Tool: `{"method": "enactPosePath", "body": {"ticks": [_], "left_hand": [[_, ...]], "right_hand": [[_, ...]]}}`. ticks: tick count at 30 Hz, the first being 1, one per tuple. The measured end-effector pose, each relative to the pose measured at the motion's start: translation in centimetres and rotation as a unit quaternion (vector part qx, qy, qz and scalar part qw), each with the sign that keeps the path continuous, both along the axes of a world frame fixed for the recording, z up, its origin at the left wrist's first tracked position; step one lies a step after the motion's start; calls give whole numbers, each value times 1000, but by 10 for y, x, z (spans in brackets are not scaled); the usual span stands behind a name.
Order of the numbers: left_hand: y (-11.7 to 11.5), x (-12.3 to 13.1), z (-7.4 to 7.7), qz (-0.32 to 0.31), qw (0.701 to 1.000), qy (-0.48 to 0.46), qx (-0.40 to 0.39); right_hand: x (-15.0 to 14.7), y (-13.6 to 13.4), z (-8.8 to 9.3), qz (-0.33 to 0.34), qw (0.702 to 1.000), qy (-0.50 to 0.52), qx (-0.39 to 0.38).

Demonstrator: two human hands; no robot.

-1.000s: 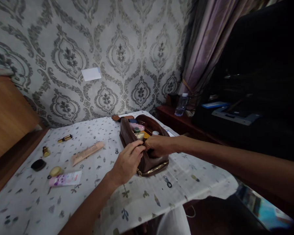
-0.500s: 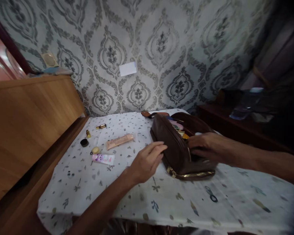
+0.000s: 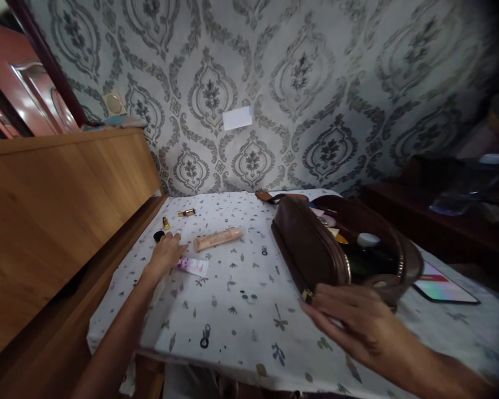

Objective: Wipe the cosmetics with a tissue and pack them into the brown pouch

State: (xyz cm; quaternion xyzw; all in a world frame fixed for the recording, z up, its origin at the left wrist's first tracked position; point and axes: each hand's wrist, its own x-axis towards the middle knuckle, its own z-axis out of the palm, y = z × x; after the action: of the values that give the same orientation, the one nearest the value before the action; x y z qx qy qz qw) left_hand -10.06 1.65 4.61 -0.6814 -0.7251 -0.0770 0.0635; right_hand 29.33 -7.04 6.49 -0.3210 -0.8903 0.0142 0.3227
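A brown bag (image 3: pixel 311 249) lies unzipped on the right of a cloth-covered table (image 3: pixel 241 310). A white cap (image 3: pixel 368 239) shows inside it, and the rest is too dark to make out. The right hand (image 3: pixel 355 324), blurred, is open with fingers spread at the bag's near end; contact is unclear. The left hand (image 3: pixel 166 256) lies palm down over one end of a pink tube (image 3: pixel 194 267), and I cannot tell if it grips. A beige tube (image 3: pixel 217 239) lies just beyond
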Motion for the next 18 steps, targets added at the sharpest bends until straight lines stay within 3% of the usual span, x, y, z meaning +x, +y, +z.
{"method": "enactPosePath", "body": {"ticks": [2,5,10,12,14,18], "left_hand": [[2,-6,-9,12,999,0,-31],[5,-8,-16,19,998,-5,-57],[5,-1,-3,25,999,-8,-34],[0,12,7,-2,999,-38,8],[-7,33,14,-79,988,-122,46],[-19,87,9,-261,925,-274,25]], "right_hand": [[-24,3,-13,50,998,-11,-44],[-56,14,-34,64,984,13,-163],[-96,42,-57,70,932,119,-336],[-109,55,-64,84,886,203,-408],[-118,67,-72,102,820,296,-479],[-125,82,-85,153,671,463,-559]]}}
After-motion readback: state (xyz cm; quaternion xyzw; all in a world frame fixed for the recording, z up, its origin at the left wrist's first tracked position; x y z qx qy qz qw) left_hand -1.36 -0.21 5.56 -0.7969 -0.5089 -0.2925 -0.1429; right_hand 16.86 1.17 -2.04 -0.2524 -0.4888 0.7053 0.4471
